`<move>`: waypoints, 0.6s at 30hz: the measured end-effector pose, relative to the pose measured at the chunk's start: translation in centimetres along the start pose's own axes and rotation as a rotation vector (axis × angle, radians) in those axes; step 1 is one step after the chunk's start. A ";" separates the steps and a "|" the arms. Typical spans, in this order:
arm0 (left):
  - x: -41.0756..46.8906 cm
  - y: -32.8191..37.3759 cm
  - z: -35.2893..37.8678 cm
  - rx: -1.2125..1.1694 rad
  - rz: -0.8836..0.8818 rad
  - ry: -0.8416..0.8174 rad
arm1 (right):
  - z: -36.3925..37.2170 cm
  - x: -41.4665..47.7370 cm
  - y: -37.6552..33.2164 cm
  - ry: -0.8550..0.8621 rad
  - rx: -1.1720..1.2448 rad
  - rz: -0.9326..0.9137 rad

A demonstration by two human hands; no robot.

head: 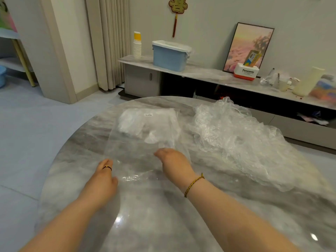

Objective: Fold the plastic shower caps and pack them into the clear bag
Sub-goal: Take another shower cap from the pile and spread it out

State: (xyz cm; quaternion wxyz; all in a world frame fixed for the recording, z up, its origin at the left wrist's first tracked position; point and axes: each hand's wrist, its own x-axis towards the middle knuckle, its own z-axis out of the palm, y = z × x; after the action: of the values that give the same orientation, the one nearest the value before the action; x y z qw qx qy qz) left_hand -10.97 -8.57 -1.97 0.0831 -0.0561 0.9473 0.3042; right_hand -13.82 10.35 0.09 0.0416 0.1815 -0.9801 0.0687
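Marble worktop (163, 224), and the clear bag (127, 157) lies lengthwise toward its far edge, mouth nearest. Left grip (106, 174) and right grip (172, 161) both pinch that mouth. Shower caps (236, 135) are heaped by the right edge, nearer the right grip.

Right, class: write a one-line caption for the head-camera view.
With left hand and right hand at the mouth of the bag, folded caps lie inside; loose caps heap alongside.

The white-and-orange box (245, 72) on the low shelf (205, 72) reads "Panasonic"; the small label (148, 114) on the clear bag (127, 151) is illegible.
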 end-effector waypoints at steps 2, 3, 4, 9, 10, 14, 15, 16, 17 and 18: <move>0.0 -0.2 -0.3 -0.105 -0.053 0.046 | -0.5 -2.4 0.8 0.206 0.043 -0.077; -0.1 -0.2 -0.4 -0.138 -0.068 0.068 | -0.6 -4.0 1.8 0.315 0.057 -0.077; -0.1 -0.4 -0.5 -0.154 -0.077 0.081 | -0.4 -5.3 3.1 0.402 0.052 -0.067; -0.6 -0.8 -0.5 -0.012 -0.011 0.018 | -1.3 -10.3 11.2 0.361 -0.056 0.438; -0.7 -0.6 -0.5 0.063 0.000 0.017 | -1.8 -11.2 12.7 0.247 -0.095 0.567; -2.2 1.2 -0.9 0.271 0.051 0.129 | -2.5 -14.1 16.2 0.006 -0.036 0.920; -2.5 1.5 -0.9 0.258 0.084 0.163 | -2.4 -14.4 16.6 -0.006 -0.008 0.967; -2.9 1.9 -0.9 0.241 0.127 0.193 | -2.4 -14.6 16.7 -0.022 0.008 0.997; -3.2 2.2 -0.7 0.222 0.181 0.224 | -2.3 -14.6 16.6 -0.043 0.004 1.010; -3.5 2.5 -0.4 0.198 0.243 0.246 | -2.1 -14.8 16.7 -0.054 -0.019 1.009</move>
State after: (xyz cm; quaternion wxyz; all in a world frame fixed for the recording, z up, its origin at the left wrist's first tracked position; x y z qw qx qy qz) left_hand -7.98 -6.59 0.50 -0.0655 0.0303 0.9755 0.2080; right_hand -5.97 31.32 -1.41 -0.0205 -0.3134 -0.9471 0.0664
